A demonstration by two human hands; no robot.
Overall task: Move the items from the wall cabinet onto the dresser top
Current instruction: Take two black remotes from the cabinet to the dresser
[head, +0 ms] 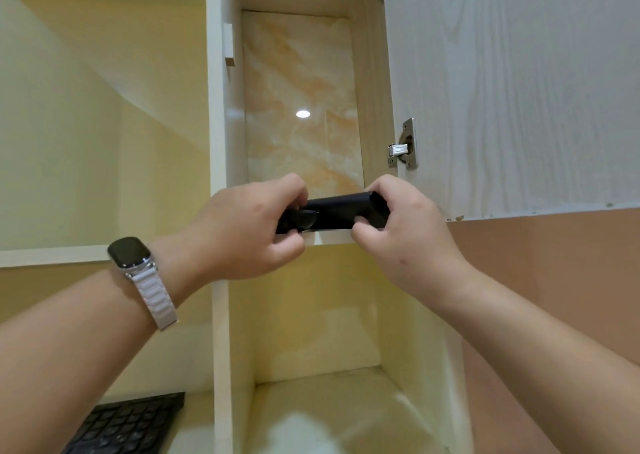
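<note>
Gripping case (337, 211): left hand (242, 235), right hand (407, 232)

The cabinet door (519, 90) is pale wood-grain laminate, matt, chipped along its lower edge. Its hinge (401, 149) is bright polished metal. The back panel (298, 73) looks like glossy marbled tile and mirrors a lamp. The black case (341, 211) is smooth with a dull sheen. The watch (130, 251) has a glossy dark face, and the keyboard (124, 426) is matt plastic.
</note>
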